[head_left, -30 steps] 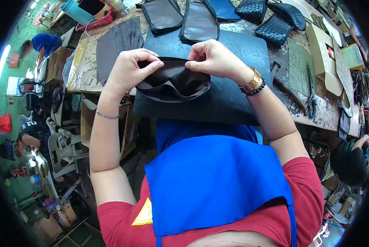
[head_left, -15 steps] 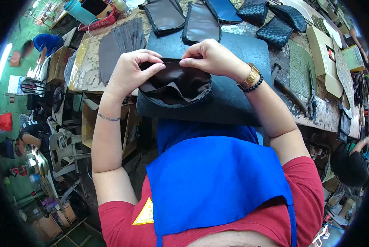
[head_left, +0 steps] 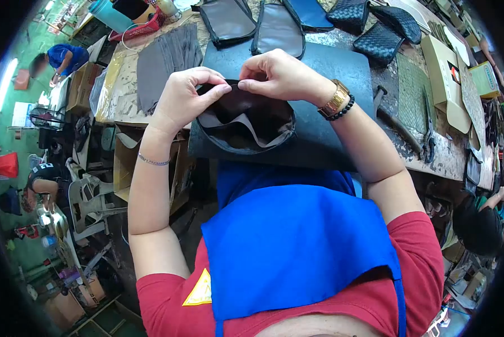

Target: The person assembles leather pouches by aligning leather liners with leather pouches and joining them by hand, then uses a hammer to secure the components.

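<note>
A dark pouch (head_left: pixel 249 121) with a brown lining lies on the black mat (head_left: pixel 339 92), its mouth held wide toward me. My left hand (head_left: pixel 187 96) pinches the far rim between thumb and fingers. Close beside it, my right hand (head_left: pixel 280 77) pinches the same rim, the two thumbs nearly touching. Inside the pouch a paler lining edge runs across the opening. The fingertips behind the rim are hidden.
Several flat zip pouches (head_left: pixel 280 33) and woven black pouches (head_left: pixel 378 44) lie beyond the mat. Dark leather pieces (head_left: pixel 168 62) are stacked at left. To the right are a hammer (head_left: pixel 398 128), scissors (head_left: pixel 429 132) and an open carton (head_left: pixel 446 84). Other people sit farther off.
My hands have drawn closer together along the rim, the right one shifting slightly left. The pouch mouth gapes rounder and wider.
</note>
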